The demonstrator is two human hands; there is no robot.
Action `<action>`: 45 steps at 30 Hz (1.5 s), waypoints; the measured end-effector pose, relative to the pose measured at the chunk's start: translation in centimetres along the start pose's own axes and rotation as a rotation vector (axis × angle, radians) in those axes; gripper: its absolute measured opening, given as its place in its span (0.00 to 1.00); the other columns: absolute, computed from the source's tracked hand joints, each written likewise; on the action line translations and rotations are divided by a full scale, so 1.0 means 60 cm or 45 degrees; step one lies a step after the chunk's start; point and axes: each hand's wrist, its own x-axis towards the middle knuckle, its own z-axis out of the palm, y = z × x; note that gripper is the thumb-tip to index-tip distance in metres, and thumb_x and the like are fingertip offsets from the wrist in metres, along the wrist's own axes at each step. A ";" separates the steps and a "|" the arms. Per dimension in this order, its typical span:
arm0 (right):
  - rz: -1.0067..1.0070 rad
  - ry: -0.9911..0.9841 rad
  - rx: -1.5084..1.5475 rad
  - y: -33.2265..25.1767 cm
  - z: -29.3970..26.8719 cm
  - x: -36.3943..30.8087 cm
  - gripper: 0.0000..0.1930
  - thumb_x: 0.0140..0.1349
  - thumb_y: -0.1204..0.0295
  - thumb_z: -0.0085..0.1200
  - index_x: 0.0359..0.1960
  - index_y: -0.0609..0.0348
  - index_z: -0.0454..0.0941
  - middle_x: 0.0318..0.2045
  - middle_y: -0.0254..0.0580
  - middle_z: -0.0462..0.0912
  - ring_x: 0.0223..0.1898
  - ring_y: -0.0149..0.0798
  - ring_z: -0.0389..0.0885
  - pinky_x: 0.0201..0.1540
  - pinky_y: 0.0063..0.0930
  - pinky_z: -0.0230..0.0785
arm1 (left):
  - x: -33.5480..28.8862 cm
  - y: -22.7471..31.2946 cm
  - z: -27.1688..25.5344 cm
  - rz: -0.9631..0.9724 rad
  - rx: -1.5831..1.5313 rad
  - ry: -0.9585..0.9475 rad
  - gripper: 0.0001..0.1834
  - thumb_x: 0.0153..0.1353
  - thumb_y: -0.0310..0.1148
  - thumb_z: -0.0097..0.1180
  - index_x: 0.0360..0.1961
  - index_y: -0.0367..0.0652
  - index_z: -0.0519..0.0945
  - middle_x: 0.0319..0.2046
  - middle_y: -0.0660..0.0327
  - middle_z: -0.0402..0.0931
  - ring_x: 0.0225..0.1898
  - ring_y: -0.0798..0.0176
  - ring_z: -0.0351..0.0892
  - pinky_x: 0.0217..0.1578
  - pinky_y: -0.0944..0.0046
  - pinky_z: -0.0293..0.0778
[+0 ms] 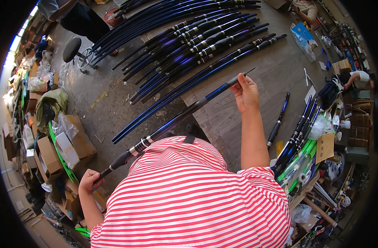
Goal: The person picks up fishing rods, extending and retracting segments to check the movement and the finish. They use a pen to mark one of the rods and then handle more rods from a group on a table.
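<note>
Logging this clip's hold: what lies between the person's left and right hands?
In the head view, a blue-black rod with silver rings spans from the left hand to the right hand.

The shirt (189, 202) is loose, in narrow red and white stripes, its short sleeves (265, 182) ending above bare forearms (254, 138), its cloth creased into many folds toward the far edge, where a small dark tab (189, 139) sits.
</note>
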 end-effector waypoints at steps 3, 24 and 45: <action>0.039 -0.130 -0.100 -0.008 0.006 -0.012 0.11 0.52 0.66 0.59 0.31 0.60 0.76 0.28 0.39 0.79 0.30 0.30 0.78 0.32 0.22 0.74 | 0.004 0.007 -0.001 0.025 0.029 -0.001 0.28 0.49 0.53 0.55 0.17 0.32 0.78 0.06 0.64 0.66 0.06 0.75 0.58 0.09 0.73 0.50; 0.611 -0.498 -0.870 0.000 -0.060 -0.286 0.12 0.46 0.72 0.61 0.32 0.62 0.78 0.22 0.31 0.79 0.23 0.21 0.73 0.27 0.15 0.64 | 0.084 0.326 -0.108 0.452 1.156 -0.181 0.23 0.35 0.44 0.68 0.15 0.32 0.74 0.08 0.67 0.60 0.13 0.76 0.58 0.14 0.71 0.53; 0.340 0.503 -0.187 0.196 -0.010 -0.708 0.14 0.57 0.67 0.53 0.41 0.66 0.76 0.23 0.29 0.76 0.22 0.19 0.68 0.24 0.14 0.60 | 0.205 0.605 0.287 1.929 2.152 -0.235 0.17 0.32 0.35 0.63 0.25 0.37 0.76 0.24 0.56 0.71 0.36 0.52 0.68 0.48 0.56 0.59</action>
